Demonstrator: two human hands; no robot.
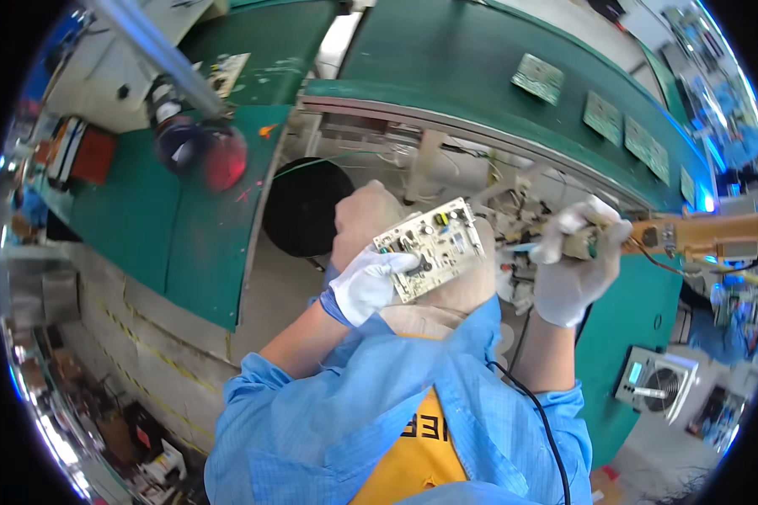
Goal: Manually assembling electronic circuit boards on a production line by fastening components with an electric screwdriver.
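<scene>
A cream printed circuit board (429,250) with several small components, among them a yellow one and black ones, lies tilted in front of me. My left hand (364,284), in a white glove, is closed on its left edge with the thumb over the face. To the right of the board, my right hand (577,263), also white-gloved, has its fingers bent around a beige and greenish tool (579,244). A pale narrow tip (520,247) points from it toward the board, apart from it. Fingers hide much of the tool, so its kind is unclear.
A green conveyor belt (446,59) carries several green circuit boards (538,78) ahead. On the left is a green-topped table (202,227) with a blurred red and dark object (202,154). Below stands a black round stool (306,208). A small fan unit (656,383) sits at right.
</scene>
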